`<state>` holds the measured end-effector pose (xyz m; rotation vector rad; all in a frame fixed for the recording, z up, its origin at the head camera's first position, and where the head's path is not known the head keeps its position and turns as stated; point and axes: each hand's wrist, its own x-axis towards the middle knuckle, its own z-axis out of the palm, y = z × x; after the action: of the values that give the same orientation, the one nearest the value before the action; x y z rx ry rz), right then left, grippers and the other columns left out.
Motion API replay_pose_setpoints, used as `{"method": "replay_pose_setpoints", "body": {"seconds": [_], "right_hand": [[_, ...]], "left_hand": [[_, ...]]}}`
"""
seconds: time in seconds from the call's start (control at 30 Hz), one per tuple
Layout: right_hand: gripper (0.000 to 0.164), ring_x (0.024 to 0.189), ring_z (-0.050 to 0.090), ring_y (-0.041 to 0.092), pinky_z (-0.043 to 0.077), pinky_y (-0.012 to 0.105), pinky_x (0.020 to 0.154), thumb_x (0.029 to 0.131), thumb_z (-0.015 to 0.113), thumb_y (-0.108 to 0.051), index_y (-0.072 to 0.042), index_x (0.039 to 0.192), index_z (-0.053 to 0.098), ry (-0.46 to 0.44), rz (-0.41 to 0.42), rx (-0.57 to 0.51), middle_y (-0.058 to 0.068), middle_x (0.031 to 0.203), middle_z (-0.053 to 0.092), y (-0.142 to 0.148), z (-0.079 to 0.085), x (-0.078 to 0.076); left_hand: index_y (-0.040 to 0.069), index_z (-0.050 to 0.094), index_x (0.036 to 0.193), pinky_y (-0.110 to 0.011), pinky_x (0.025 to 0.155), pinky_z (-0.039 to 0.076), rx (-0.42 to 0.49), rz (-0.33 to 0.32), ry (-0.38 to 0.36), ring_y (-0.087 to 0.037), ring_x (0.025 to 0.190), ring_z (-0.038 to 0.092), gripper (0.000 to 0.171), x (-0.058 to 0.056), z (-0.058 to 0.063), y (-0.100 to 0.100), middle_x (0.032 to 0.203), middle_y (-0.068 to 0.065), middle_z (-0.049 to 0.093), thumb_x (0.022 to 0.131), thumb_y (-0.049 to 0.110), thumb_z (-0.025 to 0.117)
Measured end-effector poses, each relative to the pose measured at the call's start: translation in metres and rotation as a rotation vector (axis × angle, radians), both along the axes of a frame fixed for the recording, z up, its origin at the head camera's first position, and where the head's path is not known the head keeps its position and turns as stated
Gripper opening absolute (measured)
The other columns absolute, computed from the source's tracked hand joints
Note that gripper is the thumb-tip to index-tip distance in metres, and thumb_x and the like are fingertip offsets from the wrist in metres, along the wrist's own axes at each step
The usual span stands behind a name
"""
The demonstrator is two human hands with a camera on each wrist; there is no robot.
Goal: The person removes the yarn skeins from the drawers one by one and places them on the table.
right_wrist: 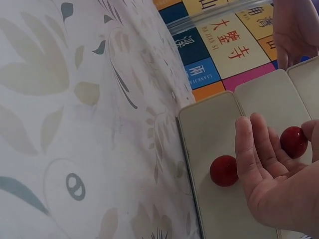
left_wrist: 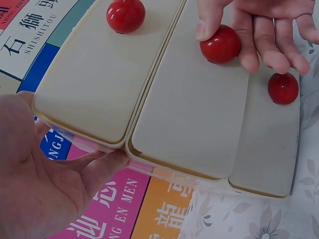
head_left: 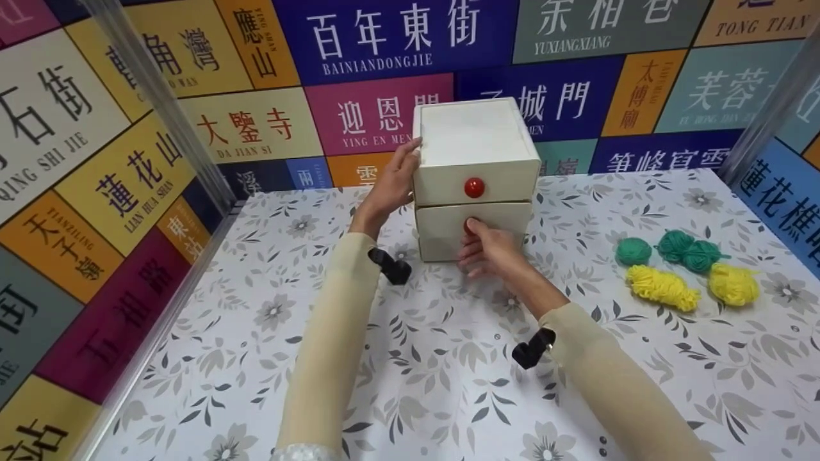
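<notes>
Middle red knob (left_wrist: 220, 46) is pinched by right hand (head_left: 494, 248), cabinet (head_left: 475, 134) braced (likely against sliding) by spread left hand (head_left: 391, 182)

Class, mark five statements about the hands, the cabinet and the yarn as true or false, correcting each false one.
1. The right hand pinches the middle red knob. True.
2. The left hand grips the top knob. False: it rests against the side of the white cabinet.
3. Green yarn and yellow yarn lie on the tablecloth. True.
4. In the head view, the yarn is left of the cabinet. False: it is right of it.
</notes>
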<state>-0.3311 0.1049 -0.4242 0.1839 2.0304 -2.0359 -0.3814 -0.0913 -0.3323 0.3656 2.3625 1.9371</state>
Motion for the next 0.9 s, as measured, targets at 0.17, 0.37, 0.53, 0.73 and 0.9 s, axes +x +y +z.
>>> {"method": "replay_pose_setpoints", "body": {"seconds": [0.17, 0.37, 0.53, 0.73, 0.9], "right_hand": [[0.048, 0.063, 0.069, 0.015, 0.056, 0.026, 0.05, 0.102, 0.05, -0.045, 0.001, 0.11, 0.063, -0.008, -0.021, -0.023, 0.001, 0.075, 0.069, -0.001, -0.001, -0.003], [0.05, 0.068, 0.068, 0.015, 0.056, 0.025, 0.053, 0.1, 0.054, -0.05, -0.002, 0.111, 0.063, -0.02, -0.042, -0.043, 0.002, 0.08, 0.068, 0.001, -0.003, -0.003], [0.052, 0.07, 0.067, 0.015, 0.057, 0.024, 0.057, 0.098, 0.056, -0.055, -0.004, 0.109, 0.061, -0.03, -0.032, -0.091, 0.002, 0.085, 0.066, 0.003, -0.008, -0.002], [0.069, 0.072, 0.067, 0.014, 0.059, 0.025, 0.059, 0.09, 0.064, -0.061, 0.002, 0.119, 0.061, -0.041, 0.081, -0.023, 0.002, 0.087, 0.068, 0.011, -0.019, 0.002], [0.064, 0.063, 0.066, 0.014, 0.058, 0.025, 0.055, 0.092, 0.069, -0.05, 0.006, 0.121, 0.062, -0.108, 0.111, 0.013, 0.002, 0.08, 0.069, 0.023, -0.033, 0.005]], "left_hand": [[0.023, 0.031, 0.157, -0.06, 0.112, 0.044, -0.022, 0.004, 0.002, -0.038, 0.136, 0.048, 0.047, 0.0, 0.0, -0.001, 0.16, -0.017, 0.032, 0.111, 0.03, 0.03], [0.023, 0.03, 0.157, -0.059, 0.113, 0.043, -0.018, -0.005, 0.004, -0.039, 0.138, 0.047, 0.047, 0.0, 0.0, 0.0, 0.161, -0.016, 0.03, 0.111, 0.03, 0.03], [0.023, 0.03, 0.157, -0.06, 0.111, 0.044, -0.025, 0.0, 0.007, -0.039, 0.137, 0.047, 0.047, -0.001, 0.0, -0.001, 0.161, -0.016, 0.03, 0.11, 0.029, 0.031], [0.022, 0.03, 0.157, -0.06, 0.111, 0.044, -0.033, 0.007, 0.012, -0.039, 0.138, 0.046, 0.048, -0.001, 0.0, 0.0, 0.163, -0.014, 0.028, 0.11, 0.029, 0.031], [0.023, 0.031, 0.157, -0.061, 0.112, 0.043, -0.032, 0.004, 0.009, -0.039, 0.138, 0.046, 0.047, -0.001, 0.0, 0.0, 0.163, -0.014, 0.029, 0.111, 0.03, 0.031]]}}
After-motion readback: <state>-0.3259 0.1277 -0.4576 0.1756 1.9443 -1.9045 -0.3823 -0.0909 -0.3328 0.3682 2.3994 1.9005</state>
